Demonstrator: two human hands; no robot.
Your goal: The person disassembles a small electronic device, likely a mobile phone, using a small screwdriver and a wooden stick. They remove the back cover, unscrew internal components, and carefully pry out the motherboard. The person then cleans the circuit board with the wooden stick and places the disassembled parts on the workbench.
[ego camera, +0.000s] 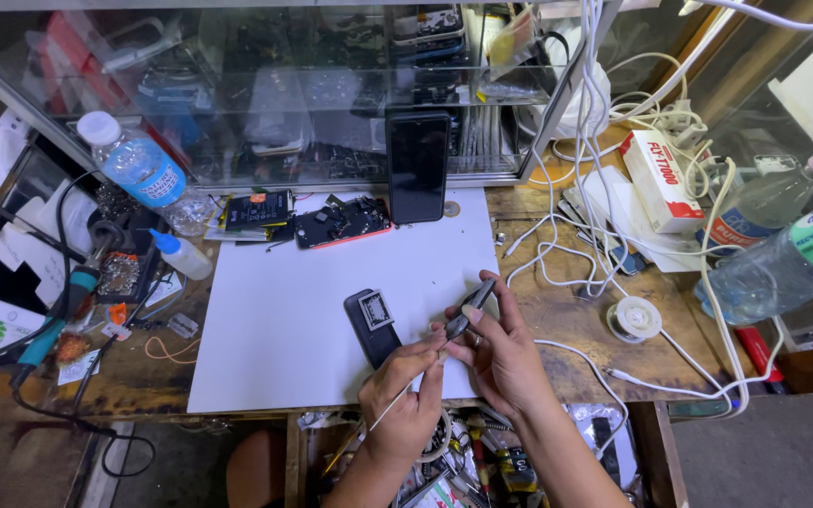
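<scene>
My right hand [496, 348] holds a small dark, slim part [470, 306] over the near right corner of a white work mat [275, 329]. My left hand [408, 390] grips a thin light-coloured stick-like tool [395, 406], its tip touching the dark part. Just left of the hands, a black rectangular block with a small grey square frame on top [374, 320] lies on the mat. At the mat's far edge lie an opened phone body with a red rim [342, 224] and a battery with an orange tag [256, 209]. A black phone [418, 166] leans upright against a glass case.
A glass display case [284, 94] stands behind the mat. Left: a water bottle [138, 165], a small squeeze bottle [181, 254], a soldering iron [54, 325]. Right: tangled white cables [604, 188], a solder spool [634, 318], a red-and-white box [661, 179], bottles [783, 263]. An open drawer of tools [482, 461] sits below.
</scene>
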